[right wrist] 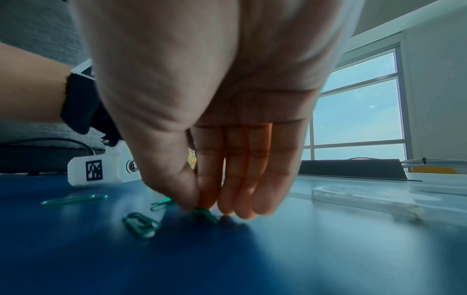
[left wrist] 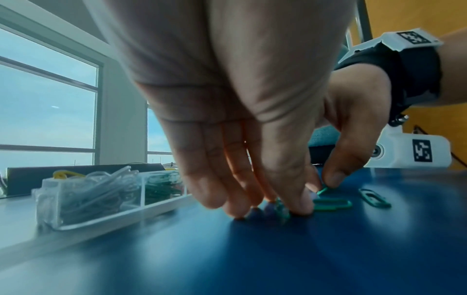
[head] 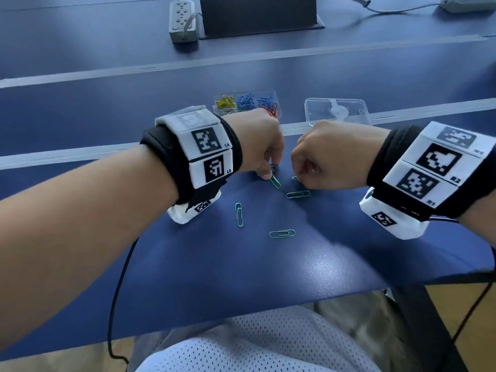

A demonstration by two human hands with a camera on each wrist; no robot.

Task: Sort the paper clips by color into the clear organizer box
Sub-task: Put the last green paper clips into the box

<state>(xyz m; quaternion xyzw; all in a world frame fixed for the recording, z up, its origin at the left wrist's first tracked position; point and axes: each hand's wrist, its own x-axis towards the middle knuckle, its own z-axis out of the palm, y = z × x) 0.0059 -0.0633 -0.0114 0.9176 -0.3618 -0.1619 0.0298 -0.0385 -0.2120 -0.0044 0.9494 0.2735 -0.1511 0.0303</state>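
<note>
Several green paper clips lie loose on the blue table (head: 241,264). My left hand (head: 268,176) reaches down, and its thumb and fingers pinch one green clip (left wrist: 281,209) against the table. Close to its right, my right hand (head: 299,178) pinches another green clip (right wrist: 202,212) between thumb and forefinger. The clear organizer box (head: 248,103) stands just beyond the left hand. It holds yellow, blue and red clips in separate compartments, and the left wrist view shows white and green ones too.
Loose green clips lie at the right (head: 298,194), left (head: 239,214) and front (head: 281,233) of the hands. The clear lid (head: 336,111) lies to the right of the box. A power strip (head: 182,20) and a dark panel (head: 257,14) sit at the far edge.
</note>
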